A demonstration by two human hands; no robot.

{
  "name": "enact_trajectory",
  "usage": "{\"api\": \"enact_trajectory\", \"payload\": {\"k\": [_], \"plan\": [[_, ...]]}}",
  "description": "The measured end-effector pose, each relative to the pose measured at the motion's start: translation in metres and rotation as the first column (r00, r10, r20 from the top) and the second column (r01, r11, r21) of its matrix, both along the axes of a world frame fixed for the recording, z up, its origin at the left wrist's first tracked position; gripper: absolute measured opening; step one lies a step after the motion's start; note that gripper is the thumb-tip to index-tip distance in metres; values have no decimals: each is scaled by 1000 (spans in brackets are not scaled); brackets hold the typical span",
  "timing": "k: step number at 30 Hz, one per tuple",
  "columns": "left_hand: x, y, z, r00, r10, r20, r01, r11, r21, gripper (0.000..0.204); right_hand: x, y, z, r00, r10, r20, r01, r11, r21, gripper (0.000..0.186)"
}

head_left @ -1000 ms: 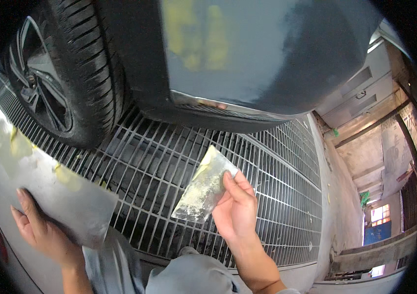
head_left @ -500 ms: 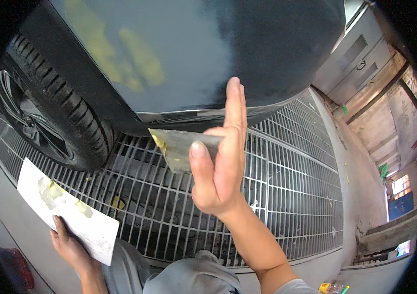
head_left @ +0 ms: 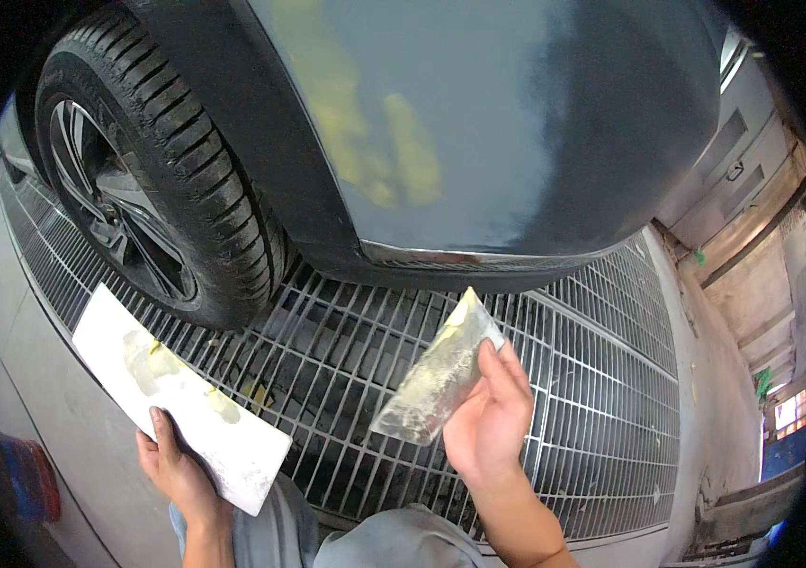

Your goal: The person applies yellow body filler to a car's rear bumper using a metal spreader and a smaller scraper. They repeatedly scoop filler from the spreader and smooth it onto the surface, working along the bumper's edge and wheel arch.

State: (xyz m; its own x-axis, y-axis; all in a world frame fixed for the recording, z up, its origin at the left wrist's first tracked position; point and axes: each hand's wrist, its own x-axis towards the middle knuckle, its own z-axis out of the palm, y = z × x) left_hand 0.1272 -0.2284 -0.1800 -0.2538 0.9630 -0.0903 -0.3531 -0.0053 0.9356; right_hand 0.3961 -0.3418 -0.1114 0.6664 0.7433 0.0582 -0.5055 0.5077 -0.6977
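My left hand (head_left: pixel 179 473) grips the lower edge of a white mixing board (head_left: pixel 111 331), its thumb on top. Smears of yellow-green putty (head_left: pixel 159 363) lie across the middle of the board. My right hand (head_left: pixel 490 426) holds a flat, greyish putty spreader (head_left: pixel 431 383) between thumb and fingers. Yellow putty coats the spreader's upper edge and corner. The spreader is apart from both the board and the car. Beyond it curves a dark car bumper (head_left: pixel 602 161) with a grey primed area (head_left: pixel 479 151). Two yellow putty patches (head_left: pixel 412 151) mark the primed area.
A car wheel (head_left: pixel 128 204) with a black tyre stands at the left. Metal floor grating (head_left: pixel 602 398) spreads beneath the car and my hands. Grey cabinets (head_left: pixel 739 161) stand at the far right along a worn wall. My knees (head_left: pixel 394 544) show at the bottom.
My right hand has dropped away from the bumper and turned, bringing the spreader's face into view. The board now appears farther right. The view has shifted, so the car sits farther right too.
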Motion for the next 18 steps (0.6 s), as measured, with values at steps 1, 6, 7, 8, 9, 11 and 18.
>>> {"api": "enact_trajectory", "payload": {"k": [1, 6, 7, 8, 9, 11, 18], "plan": [[2, 0, 0, 1000, 4, 19, -4, 1000, 12, 29, 2, -2, 3, 997, -2, -71, -2, 998, -60, 26], [6, 0, 2, 999, -6, 48, 7, 1000, -20, 31, 0, -13, 16, 995, 26, -93, -37, 992, -117, 39], [5, -1, 2, 999, -11, 37, 13, 998, -63, 32, -1, -15, 19, 998, 38, -52, -43, 993, -105, 39], [5, -2, 2, 1000, -17, 27, 20, 994, -106, 33, -2, -15, 23, 1000, 23, -16, -25, 991, -129, 38], [5, -2, 0, 999, -14, 34, 17, 995, -97, 34, -2, -17, 27, 1000, 10, -12, -11, 991, -134, 36], [6, -1, -4, 997, -19, 79, 25, 997, -70, 37, -1, -20, 39, 1000, -3, 0, 3, 993, -115, 31], [4, 7, -18, 994, -18, 111, 29, 995, -93, 37, 9, -25, 82, 921, -41, 388, 79, 993, -84, 35]]}}
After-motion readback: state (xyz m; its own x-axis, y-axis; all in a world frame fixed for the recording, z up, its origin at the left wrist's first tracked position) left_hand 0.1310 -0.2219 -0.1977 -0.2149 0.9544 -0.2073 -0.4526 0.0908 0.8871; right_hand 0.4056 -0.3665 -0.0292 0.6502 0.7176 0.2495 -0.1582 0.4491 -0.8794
